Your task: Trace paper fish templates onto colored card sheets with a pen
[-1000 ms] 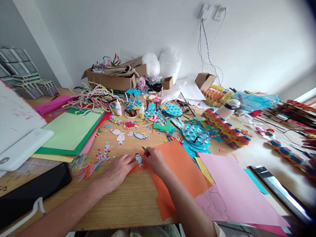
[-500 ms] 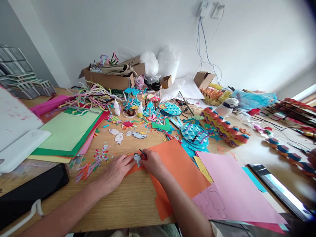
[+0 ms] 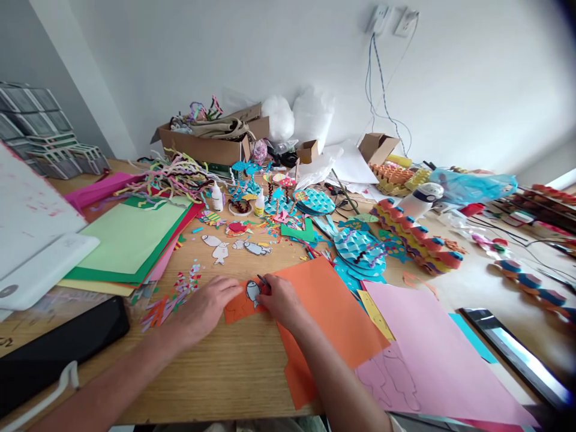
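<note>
A small orange paper piece [image 3: 234, 308] lies on the wooden table with a faint outline drawn on it. On top of it sits a grey-white fish cutout [image 3: 252, 293]. My left hand [image 3: 215, 303] rests at the piece's upper left edge, its fingers close together on the paper. My right hand [image 3: 279, 298] is closed round a dark pen [image 3: 261, 280], just right of the fish. Under my right wrist lies a large orange sheet [image 3: 333, 312]. Several pale fish cutouts [image 3: 219, 252] are farther back.
A pink sheet [image 3: 441, 342] and a tablet [image 3: 513, 354] lie at the right. Green paper [image 3: 135, 231] and a black phone [image 3: 67, 336] are at the left. Glue bottles [image 3: 216, 198], blue paper crafts [image 3: 360, 246] and a cardboard box [image 3: 202, 147] stand farther back.
My left hand has shifted slightly back from the fish cutout, uncovering more of the small orange piece and its drawn outline. The whole view has moved a little.
</note>
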Demonstrator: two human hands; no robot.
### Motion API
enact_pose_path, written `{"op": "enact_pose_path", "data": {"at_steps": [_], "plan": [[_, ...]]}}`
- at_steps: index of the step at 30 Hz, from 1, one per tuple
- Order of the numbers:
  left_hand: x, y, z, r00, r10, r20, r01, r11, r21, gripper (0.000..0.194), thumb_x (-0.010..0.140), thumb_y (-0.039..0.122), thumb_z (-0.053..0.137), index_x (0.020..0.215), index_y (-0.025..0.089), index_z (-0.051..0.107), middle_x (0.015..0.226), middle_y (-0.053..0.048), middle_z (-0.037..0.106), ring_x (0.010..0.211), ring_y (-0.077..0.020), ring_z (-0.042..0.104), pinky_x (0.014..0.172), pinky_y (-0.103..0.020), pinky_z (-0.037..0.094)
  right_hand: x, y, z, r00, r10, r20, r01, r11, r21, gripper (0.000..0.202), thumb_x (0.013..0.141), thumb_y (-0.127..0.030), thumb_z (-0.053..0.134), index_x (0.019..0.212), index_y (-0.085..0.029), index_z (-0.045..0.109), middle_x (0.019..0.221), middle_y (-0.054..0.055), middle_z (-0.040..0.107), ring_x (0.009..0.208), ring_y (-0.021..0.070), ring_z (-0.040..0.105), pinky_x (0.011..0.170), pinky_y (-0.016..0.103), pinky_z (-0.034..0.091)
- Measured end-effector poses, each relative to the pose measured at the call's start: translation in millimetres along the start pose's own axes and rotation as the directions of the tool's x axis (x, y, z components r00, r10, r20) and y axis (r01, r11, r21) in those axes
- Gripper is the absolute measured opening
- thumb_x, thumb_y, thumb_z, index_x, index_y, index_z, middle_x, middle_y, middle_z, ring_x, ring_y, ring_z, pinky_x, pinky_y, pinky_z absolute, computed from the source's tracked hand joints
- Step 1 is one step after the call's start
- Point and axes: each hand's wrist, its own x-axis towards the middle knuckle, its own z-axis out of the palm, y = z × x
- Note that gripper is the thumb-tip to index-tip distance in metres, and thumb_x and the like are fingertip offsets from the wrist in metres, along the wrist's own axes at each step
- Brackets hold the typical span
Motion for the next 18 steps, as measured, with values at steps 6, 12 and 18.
{"op": "enact_pose_path", "data": {"at_steps": [6, 12, 18], "plan": [[6.0, 13.6, 30.3, 0.998, 0.04, 0.052, -0.043, 0.997, 0.07, 0.034, 0.089, 0.01, 0.036, 0.118, 0.018, 0.053, 0.115, -0.006, 0.057, 0.105, -0.0199, 0.049, 0.092, -0.036, 0.043, 1.8, 1.2, 1.5, 1.0, 0.005, 0.007, -0.005, 1.0, -0.002, 0.013, 0.068, -0.021, 0.064, 0.08, -0.019, 0.06, 0.076, 0.0, 0.059, 0.065, 0.012, 0.049, 0.054, 0.021, 0.027], [3.8, 16.1, 33.3, 0.997, -0.004, 0.079, -0.007, 0.99, 0.14, 0.029, 0.091, 0.02, 0.043, 0.118, 0.023, 0.052, 0.116, -0.004, 0.056, 0.105, -0.0221, 0.049, 0.088, -0.038, 0.043, -4.0, -4.7, -4.7, 1.0, -0.018, 0.02, 0.018, 1.0, 0.013, 0.015, 0.072, -0.024, 0.062, 0.085, -0.016, 0.062, 0.083, 0.005, 0.063, 0.071, 0.0155, 0.054, 0.056, 0.023, 0.032], [2.6, 17.5, 36.8, 0.998, -0.007, 0.066, -0.003, 0.988, 0.153, 0.027, 0.091, 0.018, 0.042, 0.116, 0.023, 0.052, 0.117, -0.002, 0.057, 0.109, -0.0213, 0.047, 0.089, -0.037, 0.041, -15.7, -6.2, -29.7, 0.968, -0.148, -0.205, 0.188, 0.963, 0.195, 0.035, 0.087, -0.014, 0.035, 0.117, -0.015, 0.054, 0.097, 0.01, 0.061, 0.087, 0.0171, 0.056, 0.074, 0.026, 0.041]]}}
